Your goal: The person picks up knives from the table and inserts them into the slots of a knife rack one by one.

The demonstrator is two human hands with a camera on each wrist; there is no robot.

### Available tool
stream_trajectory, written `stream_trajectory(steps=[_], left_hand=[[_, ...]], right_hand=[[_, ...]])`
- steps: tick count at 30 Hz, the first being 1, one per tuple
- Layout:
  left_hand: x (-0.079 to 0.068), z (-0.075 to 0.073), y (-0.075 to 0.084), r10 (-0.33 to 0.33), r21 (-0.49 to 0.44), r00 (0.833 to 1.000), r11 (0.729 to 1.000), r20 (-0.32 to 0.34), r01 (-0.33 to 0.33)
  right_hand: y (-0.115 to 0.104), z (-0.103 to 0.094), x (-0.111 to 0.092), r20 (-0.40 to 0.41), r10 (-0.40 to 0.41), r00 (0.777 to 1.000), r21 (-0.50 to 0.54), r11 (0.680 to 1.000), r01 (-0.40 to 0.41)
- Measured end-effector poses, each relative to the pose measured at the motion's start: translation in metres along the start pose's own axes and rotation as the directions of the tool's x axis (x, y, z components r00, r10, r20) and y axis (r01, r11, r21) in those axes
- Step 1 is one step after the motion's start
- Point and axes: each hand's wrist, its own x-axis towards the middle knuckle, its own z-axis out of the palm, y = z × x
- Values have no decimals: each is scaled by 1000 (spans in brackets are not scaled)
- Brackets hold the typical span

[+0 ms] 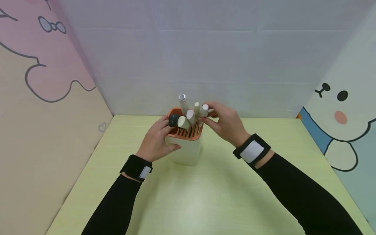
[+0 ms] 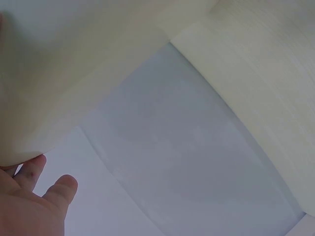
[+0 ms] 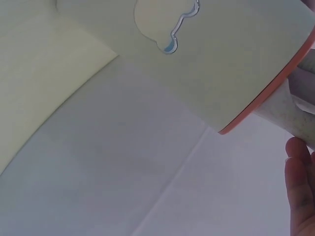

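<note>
A white knife holder (image 1: 185, 153) with an orange slotted top stands upright on the table. Several handles rise from it: a dark one (image 1: 174, 120), a thick cream one (image 1: 183, 123), a tall white one with a silvery end (image 1: 183, 103) and other pale ones. My left hand (image 1: 155, 140) holds the holder's left side near the rim, thumb across the front, fingertips partly hidden. At the right side, my right hand (image 1: 224, 122) pinches a white handle (image 1: 204, 111) between thumb and fingers. What sits below that handle is largely hidden inside the holder.
The pale yellow table (image 1: 188, 202) runs back to a whitish wall sheet (image 1: 188, 58). Cartoon-printed panels stand at left (image 1: 53, 130) and right (image 1: 346, 107). In the right wrist view the holder's side bears a bear-like outline (image 3: 165, 22).
</note>
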Motion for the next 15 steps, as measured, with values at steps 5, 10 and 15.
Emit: stream_trajectory(steps=[5,10,15], left_hand=[[1,1,1,3,6,1000,1000,-4,-3],[2,3,2,-6,14,1000,1000,-6,6],[2,4,2,-14,14,1000,1000,-10,14]], right_hand=[[1,1,-1,-9,20,1000,23,1000,-20],[1,1,-3,10,85,996,67,994,-85],[4,2,-6,70,149,986,129,979,-157]])
